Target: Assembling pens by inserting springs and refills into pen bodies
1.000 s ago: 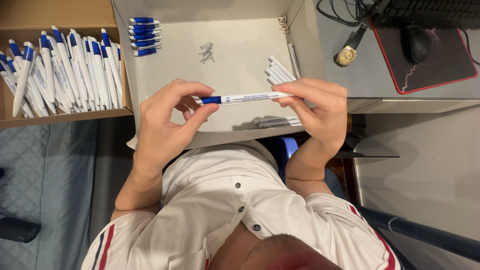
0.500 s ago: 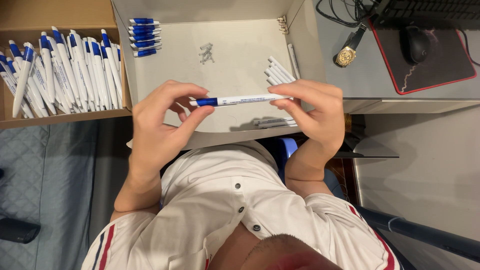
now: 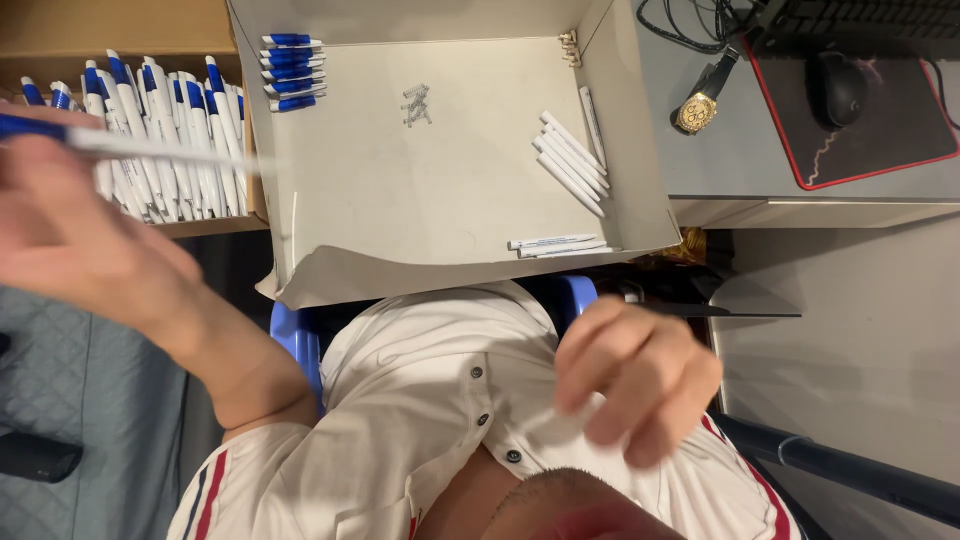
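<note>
Left hand point(image 3: 75, 235) around pen point(image 3: 120, 143), right hand point(image 3: 635, 380) apart.

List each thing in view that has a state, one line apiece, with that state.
Left hand: blurred, holding the blue-and-white pen.
Blue-and-white pen: assembled, held over the stack of pens.
Right hand: empty, fingers curled, against the shirt.
Cardboard tray: open, holding loose parts.
White barrels: lying loose, without blue ends.
Blue caps: stacked in a row.
Stack of pens: assembled, piled together.
</note>
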